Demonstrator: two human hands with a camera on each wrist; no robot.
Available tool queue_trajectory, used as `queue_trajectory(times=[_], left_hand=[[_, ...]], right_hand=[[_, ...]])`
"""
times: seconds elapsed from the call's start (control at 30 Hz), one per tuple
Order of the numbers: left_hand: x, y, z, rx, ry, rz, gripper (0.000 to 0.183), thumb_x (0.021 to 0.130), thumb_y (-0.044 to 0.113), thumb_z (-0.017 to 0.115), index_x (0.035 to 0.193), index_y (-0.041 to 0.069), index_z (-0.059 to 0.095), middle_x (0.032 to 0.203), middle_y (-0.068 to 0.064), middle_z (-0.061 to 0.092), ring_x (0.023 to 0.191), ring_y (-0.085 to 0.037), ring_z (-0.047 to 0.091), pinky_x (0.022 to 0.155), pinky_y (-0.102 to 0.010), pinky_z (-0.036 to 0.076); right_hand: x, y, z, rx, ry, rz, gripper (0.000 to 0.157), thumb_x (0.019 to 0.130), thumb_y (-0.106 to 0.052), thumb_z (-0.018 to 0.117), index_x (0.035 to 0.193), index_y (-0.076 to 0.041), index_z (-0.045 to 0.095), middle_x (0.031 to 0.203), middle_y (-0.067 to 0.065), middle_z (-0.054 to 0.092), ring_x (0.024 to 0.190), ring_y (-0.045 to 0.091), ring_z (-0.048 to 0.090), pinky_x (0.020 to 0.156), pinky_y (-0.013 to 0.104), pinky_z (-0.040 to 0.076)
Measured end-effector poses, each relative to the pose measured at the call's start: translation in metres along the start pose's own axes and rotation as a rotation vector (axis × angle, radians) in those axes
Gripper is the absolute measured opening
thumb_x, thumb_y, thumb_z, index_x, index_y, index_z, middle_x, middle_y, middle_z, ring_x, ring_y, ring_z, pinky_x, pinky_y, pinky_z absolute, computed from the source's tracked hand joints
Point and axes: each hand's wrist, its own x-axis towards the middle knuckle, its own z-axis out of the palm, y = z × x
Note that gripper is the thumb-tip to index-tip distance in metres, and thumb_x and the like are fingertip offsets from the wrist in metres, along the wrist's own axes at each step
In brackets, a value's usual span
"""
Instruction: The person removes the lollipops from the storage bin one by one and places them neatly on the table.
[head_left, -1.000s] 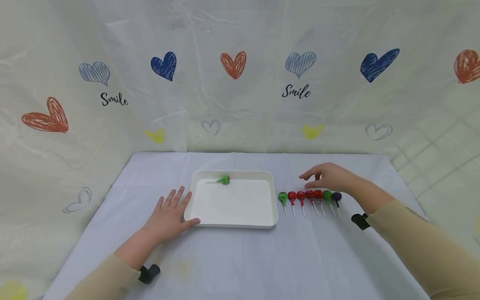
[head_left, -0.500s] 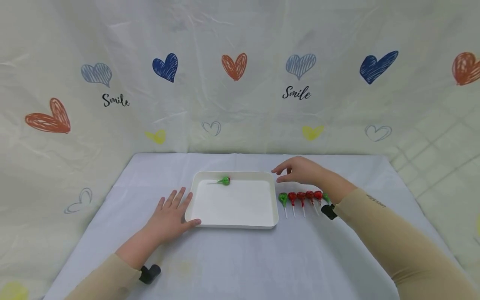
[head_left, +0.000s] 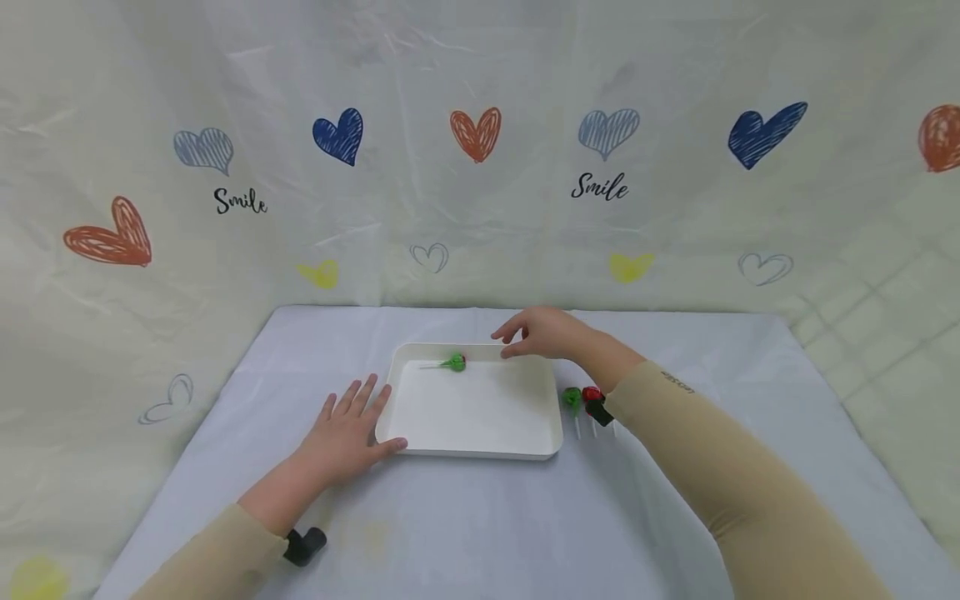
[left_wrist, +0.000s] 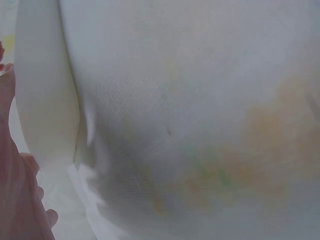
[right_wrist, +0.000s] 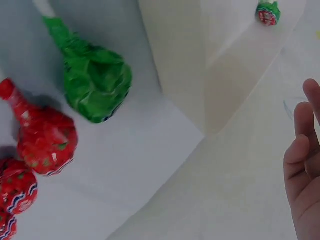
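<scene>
A white rectangular tray [head_left: 472, 417] lies on the table, with one green-wrapped lollipop [head_left: 456, 362] near its back wall, stick to the left. My left hand [head_left: 341, 437] is spread flat at the tray's left side, its thumb at the front left corner. Over the back right rim hovers my right hand [head_left: 551, 332], fingers loosely bent and nothing visible between them. Right of the tray, a green lollipop [right_wrist: 95, 82] and several red ones, the nearest a red lollipop [right_wrist: 47, 140], lie in a row. In the head view my right wrist and sleeve hide most of that row.
A white cloth covers the table [head_left: 465, 525]. Behind it hangs a pale backdrop [head_left: 525, 225] printed with hearts and the word Smile. Each wrist carries a small black camera, such as the left one's camera [head_left: 305, 546].
My right hand has moved left, from above the lollipop row to over the tray's back right part, its sleeve now covering much of the row. The left hand stays at the tray.
</scene>
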Motion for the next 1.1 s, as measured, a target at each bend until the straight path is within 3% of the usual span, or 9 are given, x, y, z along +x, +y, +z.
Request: queue_trajectory(times=[0.23, 0.57, 0.73, 1.1], left_hand=[[0.001, -0.001, 0.002, -0.004, 0.009, 0.01, 0.103, 0.086, 0.079, 0.046, 0.159, 0.011, 0.022, 0.166, -0.014, 0.009, 0.15, -0.04, 0.008, 0.117, -0.063, 0.006], [0.004, 0.0, -0.001, 0.019, -0.01, 0.0, 0.101, 0.087, 0.077, 0.047, 0.159, 0.012, 0.02, 0.166, -0.014, 0.008, 0.15, -0.04, 0.008, 0.117, -0.063, 0.006], [0.003, 0.001, -0.002, 0.025, -0.023, -0.008, 0.1, 0.087, 0.076, 0.048, 0.159, 0.013, 0.019, 0.166, -0.014, 0.007, 0.15, -0.04, 0.007, 0.117, -0.063, 0.006], [0.001, 0.0, -0.003, 0.018, -0.04, -0.02, 0.1, 0.088, 0.075, 0.05, 0.159, 0.013, 0.019, 0.166, -0.014, 0.007, 0.151, -0.039, 0.006, 0.117, -0.063, 0.006]], right_hand=[[0.025, -0.019, 0.009, -0.057, -0.011, -0.066, 0.036, 0.089, -0.034, 0.075, 0.124, -0.025, 0.072, 0.104, -0.01, 0.069, 0.098, 0.015, 0.061, 0.085, 0.032, 0.052], [0.049, -0.037, 0.024, -0.174, -0.07, -0.042, 0.035, 0.088, -0.037, 0.075, 0.122, -0.026, 0.073, 0.098, -0.01, 0.066, 0.095, 0.012, 0.057, 0.083, 0.03, 0.049], [0.056, -0.039, 0.03, -0.21, -0.091, -0.015, 0.035, 0.089, -0.038, 0.075, 0.122, -0.027, 0.072, 0.093, -0.011, 0.065, 0.09, 0.012, 0.057, 0.078, 0.029, 0.048], [0.065, -0.041, 0.048, -0.318, -0.084, -0.058, 0.038, 0.09, -0.035, 0.074, 0.126, -0.024, 0.07, 0.092, -0.011, 0.066, 0.088, 0.009, 0.057, 0.082, 0.03, 0.049]])
